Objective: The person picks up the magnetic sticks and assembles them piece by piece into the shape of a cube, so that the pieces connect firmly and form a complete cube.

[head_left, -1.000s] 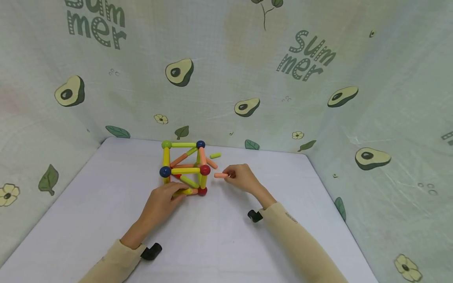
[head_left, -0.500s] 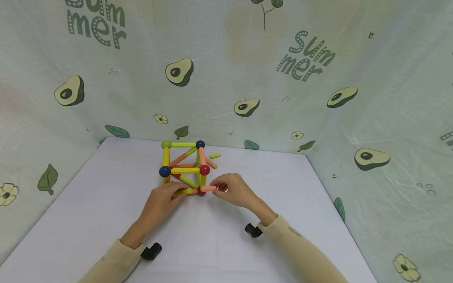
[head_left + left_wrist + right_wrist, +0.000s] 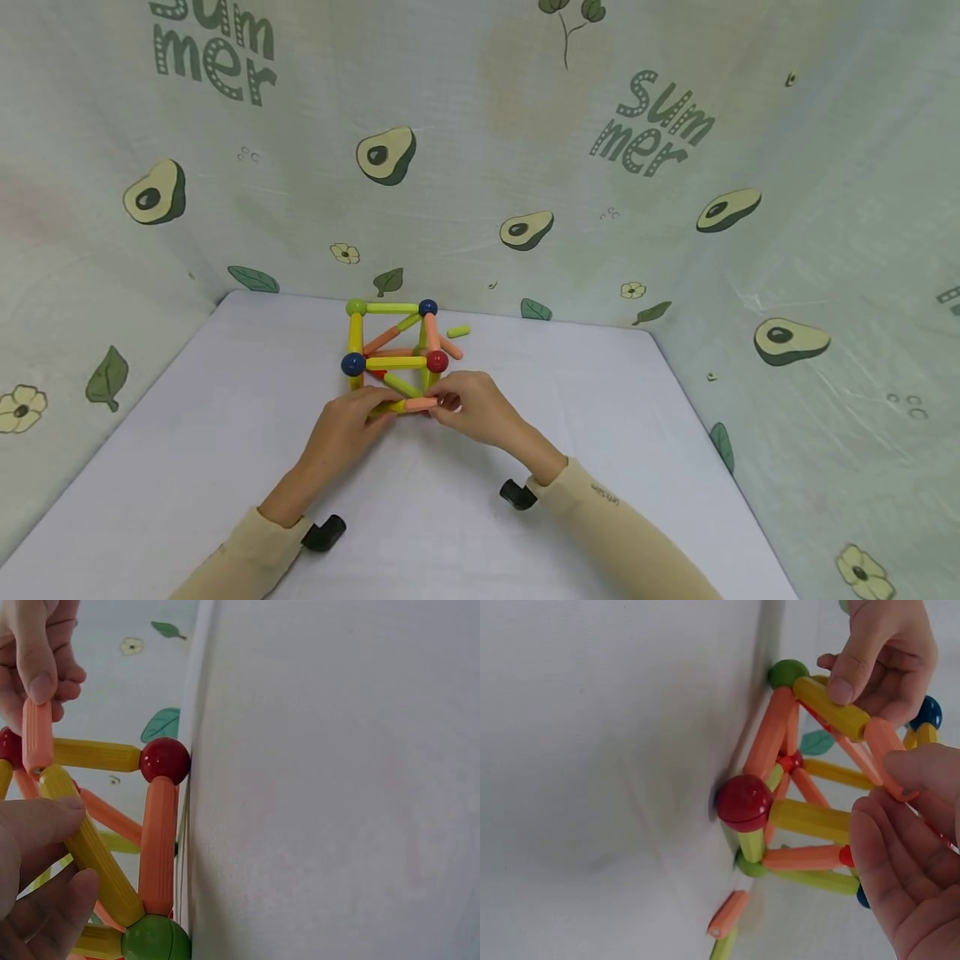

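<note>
A cube-like frame of magnetic building sticks and balls stands on the white table, with a red ball (image 3: 437, 361) and a blue ball (image 3: 353, 364) at its upper front corners. At its front, my left hand (image 3: 339, 425) pinches a yellow stick (image 3: 97, 859), which slants up from a green ball (image 3: 156, 941) low on the frame. My right hand (image 3: 480, 408) pinches a short orange stick (image 3: 885, 746) between thumb and fingers. In both wrist views the orange stick's end meets the yellow stick's upper end. Another orange stick (image 3: 157, 847) runs along the table between the green ball and a red ball (image 3: 165, 760).
A loose lime stick (image 3: 458, 331) lies behind the frame on its right, near an orange stick (image 3: 452, 347). A patterned cloth (image 3: 450, 183) hangs around the back and sides of the white table (image 3: 465, 533).
My right hand has come toward me and left with the orange stick, bringing it from the frame's right side to the yellow stick's end. The left hand keeps its pinch in place.
</note>
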Demonstrator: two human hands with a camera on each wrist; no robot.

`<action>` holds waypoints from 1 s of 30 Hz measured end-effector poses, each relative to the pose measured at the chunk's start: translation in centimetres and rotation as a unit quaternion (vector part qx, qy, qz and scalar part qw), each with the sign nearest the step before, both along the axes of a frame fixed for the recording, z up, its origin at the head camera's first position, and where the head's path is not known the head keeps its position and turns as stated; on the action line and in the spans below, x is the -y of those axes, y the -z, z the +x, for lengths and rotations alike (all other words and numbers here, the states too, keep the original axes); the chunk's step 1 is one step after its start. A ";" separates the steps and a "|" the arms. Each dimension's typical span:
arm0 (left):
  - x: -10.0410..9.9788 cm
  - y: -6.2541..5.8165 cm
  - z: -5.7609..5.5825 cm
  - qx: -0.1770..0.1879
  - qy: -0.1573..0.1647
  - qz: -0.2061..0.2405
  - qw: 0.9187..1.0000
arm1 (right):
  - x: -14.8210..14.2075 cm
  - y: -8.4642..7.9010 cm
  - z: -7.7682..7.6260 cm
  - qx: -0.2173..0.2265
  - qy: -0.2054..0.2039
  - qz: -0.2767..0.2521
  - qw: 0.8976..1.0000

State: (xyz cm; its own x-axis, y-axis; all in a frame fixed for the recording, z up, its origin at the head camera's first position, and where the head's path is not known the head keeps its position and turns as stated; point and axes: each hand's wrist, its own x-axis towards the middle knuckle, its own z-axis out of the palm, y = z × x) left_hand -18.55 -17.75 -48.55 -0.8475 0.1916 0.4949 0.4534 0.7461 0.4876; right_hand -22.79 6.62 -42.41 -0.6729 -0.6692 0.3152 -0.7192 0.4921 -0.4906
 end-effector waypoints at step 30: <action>-0.1 -0.2 0.1 -0.006 -0.003 -0.013 1.000 | -0.2 1.5 -0.3 0.044 0.010 -0.035 0.998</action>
State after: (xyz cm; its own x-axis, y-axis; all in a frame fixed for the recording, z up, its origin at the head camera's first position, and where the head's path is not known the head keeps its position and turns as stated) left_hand -18.42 -17.66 -48.36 -0.8430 0.1992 0.4997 0.4540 0.7619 0.4620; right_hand -23.09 6.86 -43.94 -0.7138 -0.6329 0.3000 -0.6615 0.4685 -0.5856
